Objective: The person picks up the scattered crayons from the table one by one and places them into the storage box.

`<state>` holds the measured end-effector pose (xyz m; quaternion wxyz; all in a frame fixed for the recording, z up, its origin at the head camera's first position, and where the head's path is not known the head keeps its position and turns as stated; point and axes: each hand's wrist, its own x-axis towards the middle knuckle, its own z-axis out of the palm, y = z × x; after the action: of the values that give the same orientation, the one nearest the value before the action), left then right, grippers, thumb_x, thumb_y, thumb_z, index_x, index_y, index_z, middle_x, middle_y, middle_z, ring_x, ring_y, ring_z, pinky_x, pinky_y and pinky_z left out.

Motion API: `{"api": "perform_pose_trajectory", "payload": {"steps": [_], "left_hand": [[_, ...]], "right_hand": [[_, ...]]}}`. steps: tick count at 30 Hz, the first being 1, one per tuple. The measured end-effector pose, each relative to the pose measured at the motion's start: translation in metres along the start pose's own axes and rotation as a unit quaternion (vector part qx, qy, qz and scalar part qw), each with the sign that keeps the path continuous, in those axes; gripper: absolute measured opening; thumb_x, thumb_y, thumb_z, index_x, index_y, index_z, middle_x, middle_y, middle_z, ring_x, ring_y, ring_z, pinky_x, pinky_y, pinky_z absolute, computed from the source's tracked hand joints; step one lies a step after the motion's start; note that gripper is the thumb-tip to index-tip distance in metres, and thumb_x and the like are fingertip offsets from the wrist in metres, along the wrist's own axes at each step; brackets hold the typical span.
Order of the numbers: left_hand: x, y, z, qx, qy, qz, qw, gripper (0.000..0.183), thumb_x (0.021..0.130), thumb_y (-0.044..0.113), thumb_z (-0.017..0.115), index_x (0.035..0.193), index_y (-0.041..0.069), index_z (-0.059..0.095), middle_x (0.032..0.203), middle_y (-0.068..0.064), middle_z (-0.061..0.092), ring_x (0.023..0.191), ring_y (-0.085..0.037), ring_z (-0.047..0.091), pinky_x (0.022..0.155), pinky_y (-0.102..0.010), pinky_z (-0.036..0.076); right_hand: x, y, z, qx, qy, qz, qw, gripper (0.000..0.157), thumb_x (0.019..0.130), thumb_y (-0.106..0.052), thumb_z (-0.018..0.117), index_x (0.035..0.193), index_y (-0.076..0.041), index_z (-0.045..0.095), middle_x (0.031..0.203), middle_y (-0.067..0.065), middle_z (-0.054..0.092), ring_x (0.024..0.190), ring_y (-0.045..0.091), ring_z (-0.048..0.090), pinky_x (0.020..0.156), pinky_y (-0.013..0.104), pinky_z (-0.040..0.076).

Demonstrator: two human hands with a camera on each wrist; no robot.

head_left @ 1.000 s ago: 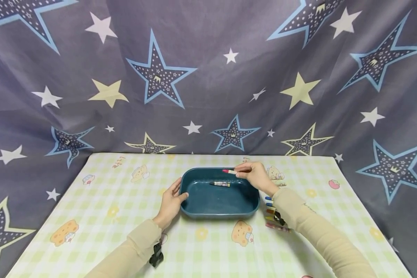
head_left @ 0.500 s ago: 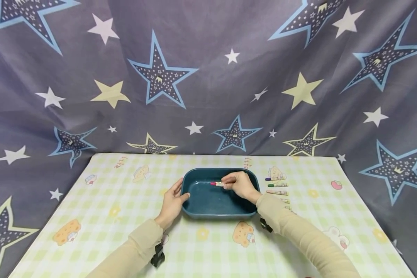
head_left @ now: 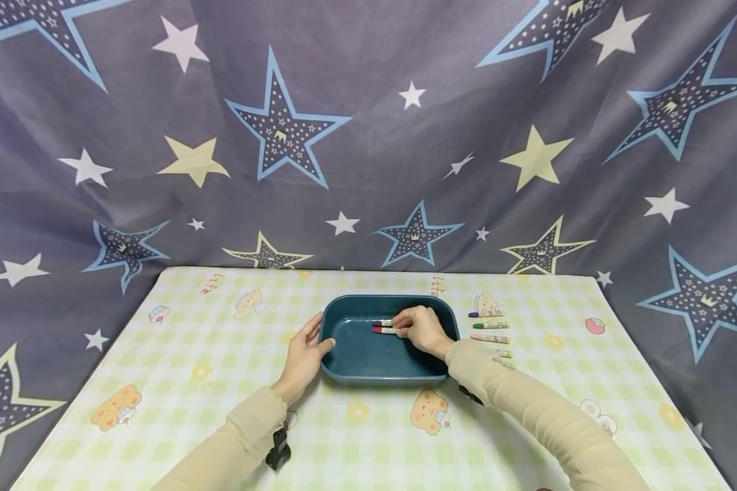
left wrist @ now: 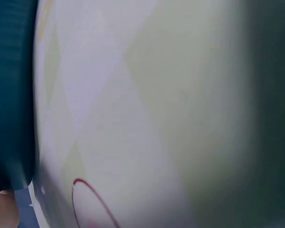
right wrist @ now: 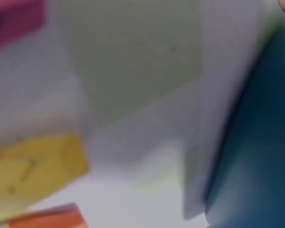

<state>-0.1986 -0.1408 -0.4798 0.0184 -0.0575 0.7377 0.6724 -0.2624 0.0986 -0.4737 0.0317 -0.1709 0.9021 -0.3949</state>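
Note:
A dark teal plastic tub (head_left: 389,374) stands on the table in the head view. My left hand (head_left: 303,356) grips its left end, the thumb over the rim and the fingers along the outside. Inside the tub, my right hand (head_left: 424,330) pinches a red crayon (head_left: 385,331) low over the floor. A black crayon (head_left: 382,323) lies just behind it, nearly parallel. Whether the red crayon touches the floor, I cannot tell. In the left wrist view the tub's wall (left wrist: 12,95) shows at the left edge, with a bit of hand below it.
Right of the tub lies a column of crayons, among them a purple one (head_left: 486,314), a green one (head_left: 492,326) and a pink one (head_left: 490,338); my right sleeve (head_left: 516,395) hides others. Close up in the right wrist view are a yellow crayon (right wrist: 42,166) and an orange one (right wrist: 50,221).
My right hand has carried the red crayon from above the tub's back rim down into the tub, beside the black crayon. The left hand stays on the tub's left end.

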Motion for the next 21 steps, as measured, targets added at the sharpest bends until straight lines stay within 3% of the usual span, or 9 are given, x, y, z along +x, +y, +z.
{"api": "perform_pose_trajectory", "payload": {"steps": [11, 21], "left_hand": [[0.0008, 0.0004, -0.0012, 0.005, -0.002, -0.002, 1.0000, 0.064, 0.087, 0.002, 0.056, 0.145, 0.009, 0.028, 0.148, -0.011, 0.030, 0.135, -0.026, 0.032, 0.106, -0.036, 0.036], [0.0019, -0.0019, -0.0012, 0.001, -0.004, 0.001, 1.0000, 0.064, 0.087, 0.002, 0.056, 0.144, 0.009, 0.029, 0.148, -0.012, 0.031, 0.134, -0.027, 0.033, 0.105, -0.036, 0.036]], "right_hand": [[0.0009, -0.0001, 0.0034, -0.017, -0.005, -0.007, 1.000, 0.017, 0.074, 0.000, 0.071, 0.090, -0.007, 0.073, 0.085, 0.006, 0.072, 0.082, 0.018, 0.068, 0.071, 0.026, 0.056], [0.0027, -0.0009, 0.0024, 0.026, -0.002, -0.002, 1.000, 0.019, 0.077, -0.005, 0.071, 0.095, -0.006, 0.073, 0.089, 0.008, 0.072, 0.084, 0.018, 0.068, 0.070, 0.024, 0.056]]}}
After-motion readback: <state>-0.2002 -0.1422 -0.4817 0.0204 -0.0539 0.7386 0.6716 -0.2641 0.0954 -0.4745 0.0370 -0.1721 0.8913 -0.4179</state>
